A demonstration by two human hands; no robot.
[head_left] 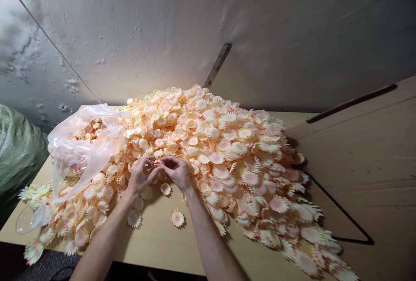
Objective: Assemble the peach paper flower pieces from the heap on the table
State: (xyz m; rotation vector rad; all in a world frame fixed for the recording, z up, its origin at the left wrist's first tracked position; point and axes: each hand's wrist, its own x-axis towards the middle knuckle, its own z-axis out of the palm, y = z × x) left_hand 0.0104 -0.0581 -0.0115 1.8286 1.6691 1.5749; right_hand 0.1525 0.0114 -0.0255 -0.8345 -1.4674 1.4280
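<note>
A large heap of cream and pink artificial flower heads (221, 142) covers the wooden table (162, 242). My left hand (140, 173) and my right hand (177, 170) meet at the heap's near edge, fingertips pinched together. They seem to hold a small flower piece between them, but it is too small to make out. Loose flower heads (177, 218) lie on the bare wood just below my hands.
A clear plastic bag (86, 142) with more small pieces lies at the left of the heap. A clear round lid or cup (29, 219) sits at the table's left edge. Brown cardboard (364, 164) leans at the right. A grey wall stands behind, a green sack (17, 151) far left.
</note>
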